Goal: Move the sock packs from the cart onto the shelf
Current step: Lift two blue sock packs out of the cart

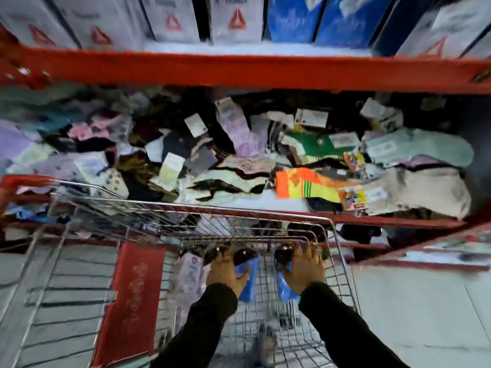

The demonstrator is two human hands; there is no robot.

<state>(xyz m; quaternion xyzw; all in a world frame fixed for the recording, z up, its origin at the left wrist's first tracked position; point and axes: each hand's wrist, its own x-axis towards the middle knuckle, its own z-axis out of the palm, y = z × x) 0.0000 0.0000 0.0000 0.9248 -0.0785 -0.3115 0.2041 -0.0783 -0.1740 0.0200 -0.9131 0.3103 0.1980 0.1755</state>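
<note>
Both my hands reach down into the wire cart (342,261) at its far end. My left hand (224,272) is closed over a dark sock pack with a blue card (248,285). My right hand (303,269) grips a second dark pack with a blue card (285,288). A pale lilac sock pack (190,280) lies in the cart to the left of my left hand. Beyond the cart, the red shelf (372,220) holds a loose heap of sock packs, among them an orange and yellow pair (305,185) and a green and white pair (316,146). The picture is blurred.
A red beam (239,70) crosses above the sock shelf, with white and blue boxes (233,19) standing on the level above it. The cart's red child-seat flap (130,296) hangs at the left. Grey tiled floor (425,314) lies to the right of the cart.
</note>
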